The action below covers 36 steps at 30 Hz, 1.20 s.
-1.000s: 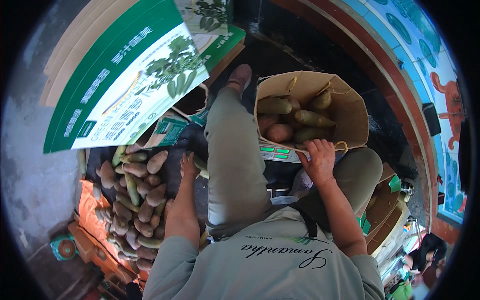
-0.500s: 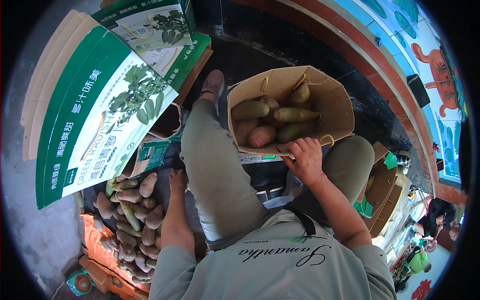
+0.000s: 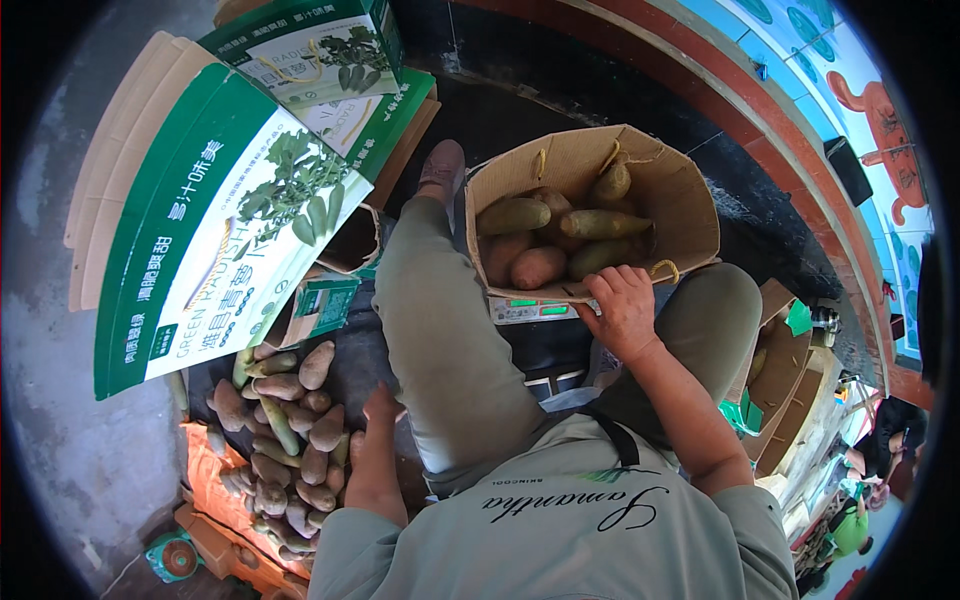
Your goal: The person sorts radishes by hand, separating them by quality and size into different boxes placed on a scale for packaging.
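Observation:
An open cardboard box with yellow rope handles stands between my knees, holding several green radishes and reddish-brown root vegetables. My right hand is closed over its near rim, thumb outside. Under the box shows a scale with green lit displays. On my left, my left hand hangs low between my thigh and a pile of brown and green root vegetables. Its fingers are smeared and partly hidden, so what they hold, if anything, does not show.
A large green-and-white printed carton leans at the left, with another printed carton behind it. More cut cardboard lies beyond my right knee. An orange sheet lies by the pile. A small green-rimmed round device sits at the lower left.
My left hand has drawn back toward my body alongside the pile. My right hand stays on the box rim. The whole view has shifted slightly.

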Motion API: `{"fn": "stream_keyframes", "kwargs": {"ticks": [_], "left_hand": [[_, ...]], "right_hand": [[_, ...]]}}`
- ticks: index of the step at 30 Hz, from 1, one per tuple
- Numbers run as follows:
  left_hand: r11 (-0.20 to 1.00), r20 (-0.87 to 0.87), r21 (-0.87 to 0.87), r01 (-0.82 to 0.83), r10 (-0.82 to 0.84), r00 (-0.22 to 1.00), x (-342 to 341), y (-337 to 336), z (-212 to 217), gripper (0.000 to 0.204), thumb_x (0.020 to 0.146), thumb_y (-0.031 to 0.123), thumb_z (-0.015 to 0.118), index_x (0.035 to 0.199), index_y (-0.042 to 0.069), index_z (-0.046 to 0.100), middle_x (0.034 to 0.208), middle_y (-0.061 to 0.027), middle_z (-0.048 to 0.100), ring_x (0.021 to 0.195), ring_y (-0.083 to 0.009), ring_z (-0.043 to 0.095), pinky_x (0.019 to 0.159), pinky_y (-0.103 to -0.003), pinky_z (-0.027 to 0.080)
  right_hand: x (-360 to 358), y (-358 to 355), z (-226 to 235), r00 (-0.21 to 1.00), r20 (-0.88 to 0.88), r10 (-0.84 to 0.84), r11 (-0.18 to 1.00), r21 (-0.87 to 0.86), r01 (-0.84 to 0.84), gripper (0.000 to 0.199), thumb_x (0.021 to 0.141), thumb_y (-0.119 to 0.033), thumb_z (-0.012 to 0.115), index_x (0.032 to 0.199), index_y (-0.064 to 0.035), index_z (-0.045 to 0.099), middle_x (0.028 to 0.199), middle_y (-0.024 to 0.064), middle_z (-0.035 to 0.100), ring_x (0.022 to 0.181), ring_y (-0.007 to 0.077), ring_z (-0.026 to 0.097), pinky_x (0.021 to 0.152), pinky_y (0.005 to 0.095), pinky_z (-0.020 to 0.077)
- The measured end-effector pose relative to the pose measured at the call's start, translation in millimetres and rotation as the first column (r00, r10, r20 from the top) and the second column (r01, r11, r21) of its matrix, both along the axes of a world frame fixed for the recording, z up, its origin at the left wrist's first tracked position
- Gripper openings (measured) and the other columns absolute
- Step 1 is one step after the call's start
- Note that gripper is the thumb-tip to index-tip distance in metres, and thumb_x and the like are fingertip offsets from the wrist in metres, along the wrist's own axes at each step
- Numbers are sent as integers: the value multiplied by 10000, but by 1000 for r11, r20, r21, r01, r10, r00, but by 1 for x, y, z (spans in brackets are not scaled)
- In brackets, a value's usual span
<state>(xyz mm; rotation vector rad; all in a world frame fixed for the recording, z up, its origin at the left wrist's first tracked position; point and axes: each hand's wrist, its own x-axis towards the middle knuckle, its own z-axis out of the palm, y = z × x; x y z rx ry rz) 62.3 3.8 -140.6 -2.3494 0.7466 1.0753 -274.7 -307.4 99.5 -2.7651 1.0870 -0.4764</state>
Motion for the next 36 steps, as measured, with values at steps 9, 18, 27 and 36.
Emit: {"fn": "stream_keyframes", "kwargs": {"ticks": [9, 18, 27, 36], "left_hand": [[964, 16, -234, 123, -123, 992, 10, 85, -74, 304, 814, 161, 570, 1101, 60, 582, 1099, -209, 612, 1021, -375, 599, 837, -456, 503], [596, -248, -485, -640, 608, 754, -27, 1, 146, 491, 755, 408, 706, 992, -17, 635, 733, -110, 623, 612, -216, 589, 544, -335, 443], [198, -111, -967, -159, 233, 966, -43, -70, 317, 479, 742, 336, 730, 996, -47, 596, 871, -136, 624, 826, -226, 582, 778, -344, 447], [127, 175, -966, 225, -318, 932, -99, -205, 372, 505, 640, 246, 786, 1029, -12, 594, 954, -145, 631, 863, -267, 610, 795, -345, 470]], "right_hand": [[5, 1, 4, 999, 34, 5, 1000, -13, -5, 304, 629, -233, 743, 810, -101, 538, 778, 52, 512, 787, 241, 522, 716, 379, 386], [-11, 4, -3, 999, 38, -28, 999, -14, 29, 258, 661, -241, 726, 777, -105, 541, 773, 55, 534, 803, 245, 534, 727, 383, 390], [-9, 4, -5, 999, 38, -17, 1000, -12, 17, 215, 672, -225, 712, 773, -105, 566, 779, 48, 556, 824, 234, 545, 753, 377, 395], [-11, 7, -6, 999, 46, -11, 1000, -19, 12, 198, 677, -226, 708, 776, -108, 584, 786, 46, 572, 827, 228, 551, 755, 372, 398]]}}
